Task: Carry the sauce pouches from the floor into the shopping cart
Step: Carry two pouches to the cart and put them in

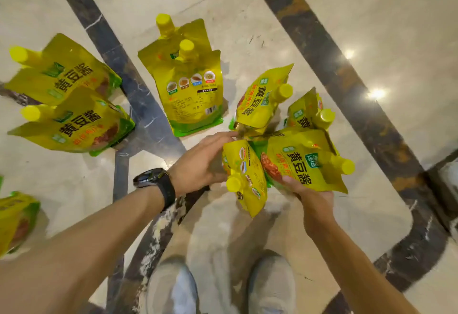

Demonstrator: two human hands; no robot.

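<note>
Several yellow sauce pouches with yellow screw caps are in view. My right hand (313, 196) grips a front-facing pouch (303, 162) from below, with more pouches (262, 99) bunched above it. My left hand (203, 162), with a black watch at the wrist, holds another pouch (245, 180) at its side, fingers reaching to the bunch. Two pouches (190, 83) lie stacked on the floor at centre. Two more (71, 105) lie at the left, and one (14, 219) sits at the left edge. The shopping cart is not in view.
The floor is glossy cream marble (247, 28) crossed by dark stone bands (334, 73). My two light shoes (270, 286) stand at the bottom centre, just below the held bunch.
</note>
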